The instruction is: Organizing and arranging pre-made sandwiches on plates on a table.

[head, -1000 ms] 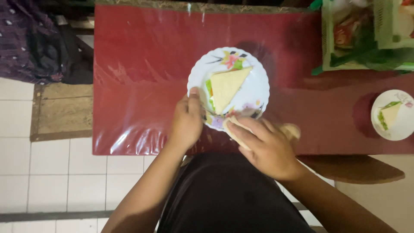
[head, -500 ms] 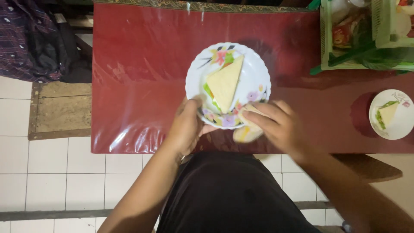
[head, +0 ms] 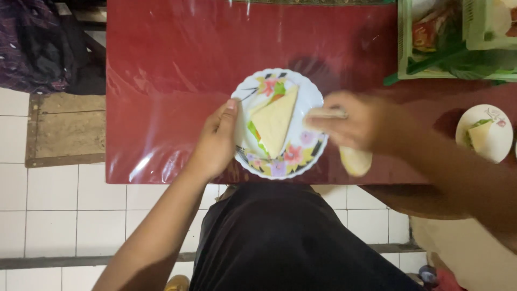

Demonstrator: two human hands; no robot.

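A white scalloped plate [head: 307, 94] with a flowered rim sits on the red plastic-covered table [head: 172, 81]. On it lies a triangular sandwich [head: 273, 121] with green and orange filling at its left edge. My left hand [head: 215, 141] grips the plate's left rim, thumb on top. My right hand [head: 360, 121] is blurred at the plate's right rim and holds a pale cloth [head: 355, 160] that hangs down below the fingers.
A second small plate [head: 498, 132] with a sandwich half stands at the table's right end. A green basket [head: 452, 37] of packets and greens fills the back right corner. Dark cloth [head: 32, 43] and a wooden board [head: 64, 129] lie left of the table on the tiled floor.
The plate has turned under my hands, so the sandwich points further up. My right hand with the cloth has slid from the plate's near edge round to its right side.
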